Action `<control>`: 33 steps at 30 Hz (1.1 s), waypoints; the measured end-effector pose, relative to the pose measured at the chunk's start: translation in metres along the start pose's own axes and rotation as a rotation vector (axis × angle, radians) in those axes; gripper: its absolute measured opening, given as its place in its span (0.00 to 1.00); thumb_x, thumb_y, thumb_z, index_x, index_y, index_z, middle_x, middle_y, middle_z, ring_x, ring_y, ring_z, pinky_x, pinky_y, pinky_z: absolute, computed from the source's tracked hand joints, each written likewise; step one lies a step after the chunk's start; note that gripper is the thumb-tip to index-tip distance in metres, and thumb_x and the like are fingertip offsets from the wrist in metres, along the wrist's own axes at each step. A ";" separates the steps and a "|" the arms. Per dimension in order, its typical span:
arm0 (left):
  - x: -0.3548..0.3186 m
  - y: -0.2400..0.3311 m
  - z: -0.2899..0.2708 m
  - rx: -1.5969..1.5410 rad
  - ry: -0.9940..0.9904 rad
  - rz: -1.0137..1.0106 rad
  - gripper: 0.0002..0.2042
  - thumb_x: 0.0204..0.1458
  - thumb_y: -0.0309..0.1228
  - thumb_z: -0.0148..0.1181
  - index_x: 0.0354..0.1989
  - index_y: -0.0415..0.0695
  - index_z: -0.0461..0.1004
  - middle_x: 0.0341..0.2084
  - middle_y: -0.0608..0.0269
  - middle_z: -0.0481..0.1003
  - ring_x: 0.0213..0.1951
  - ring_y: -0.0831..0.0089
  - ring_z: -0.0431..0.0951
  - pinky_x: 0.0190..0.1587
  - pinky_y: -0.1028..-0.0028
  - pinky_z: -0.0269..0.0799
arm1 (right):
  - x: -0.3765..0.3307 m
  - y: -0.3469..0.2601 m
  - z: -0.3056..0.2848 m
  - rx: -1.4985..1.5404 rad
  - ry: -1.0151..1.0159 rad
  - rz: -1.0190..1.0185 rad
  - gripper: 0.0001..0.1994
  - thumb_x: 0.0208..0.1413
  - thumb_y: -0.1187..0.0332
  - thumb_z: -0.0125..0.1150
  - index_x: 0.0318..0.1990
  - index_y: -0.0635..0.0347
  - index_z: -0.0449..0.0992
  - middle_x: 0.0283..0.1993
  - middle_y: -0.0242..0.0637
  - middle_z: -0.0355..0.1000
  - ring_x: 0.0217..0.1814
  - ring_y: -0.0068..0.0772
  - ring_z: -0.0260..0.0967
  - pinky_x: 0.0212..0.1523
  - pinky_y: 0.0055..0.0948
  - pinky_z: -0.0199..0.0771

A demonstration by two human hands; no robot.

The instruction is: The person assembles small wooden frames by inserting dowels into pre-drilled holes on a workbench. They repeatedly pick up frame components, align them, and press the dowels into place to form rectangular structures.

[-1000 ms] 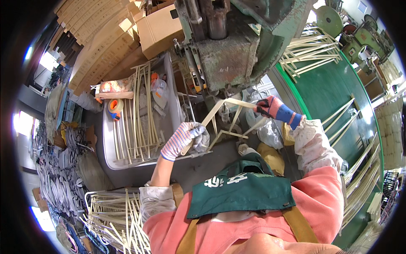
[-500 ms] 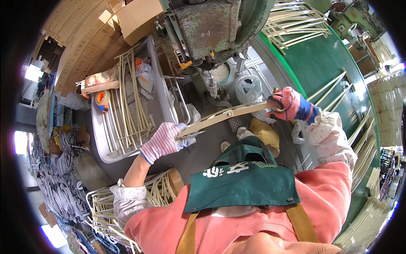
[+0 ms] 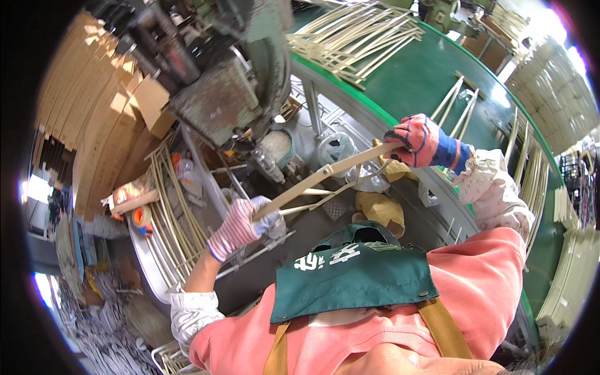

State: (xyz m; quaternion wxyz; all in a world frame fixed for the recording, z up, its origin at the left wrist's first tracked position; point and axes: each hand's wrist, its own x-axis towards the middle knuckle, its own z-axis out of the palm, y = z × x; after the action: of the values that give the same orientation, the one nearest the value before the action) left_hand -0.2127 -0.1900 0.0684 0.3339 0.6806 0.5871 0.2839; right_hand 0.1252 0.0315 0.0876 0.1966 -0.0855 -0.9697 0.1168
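A beige jointed frame of slim bars [image 3: 324,173] slants up to the right between my hands, with a pivot near its middle. Its left end is gripped by my left hand [image 3: 239,230], in a striped glove. At the upper right, my right hand [image 3: 420,142], in a red and blue glove, closes round the other end. Thinner bars hang apart below the top bar. I cannot tell whether the frame is metal or wood.
A green conveyor belt [image 3: 431,69] at the right carries several similar frames [image 3: 362,40]. A worn green machine [image 3: 215,100] stands ahead. At the left is a white tray [image 3: 147,265] with beige bars and a tape roll [image 3: 142,217]. Cardboard [image 3: 94,137] is stacked behind.
My view has turned toward the belt. The frame tilts more steeply, and its lower bars now show spread apart from the top bar. Both hands keep their hold.
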 end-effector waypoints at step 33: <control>0.122 0.104 0.093 0.210 0.437 0.472 0.24 0.48 0.40 0.62 0.49 0.37 0.66 0.39 0.50 0.70 0.43 0.60 0.70 0.47 0.63 0.65 | 0.017 0.054 -0.089 0.548 0.082 0.512 0.12 0.45 0.62 0.70 0.28 0.62 0.78 0.17 0.24 0.68 0.18 0.11 0.62 0.17 0.14 0.61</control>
State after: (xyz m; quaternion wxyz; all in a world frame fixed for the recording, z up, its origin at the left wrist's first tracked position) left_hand -0.0586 -0.0900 0.0918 0.0535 0.7517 0.4968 0.4305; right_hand 0.1517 0.1037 0.1590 0.2153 -0.2738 -0.8411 0.4137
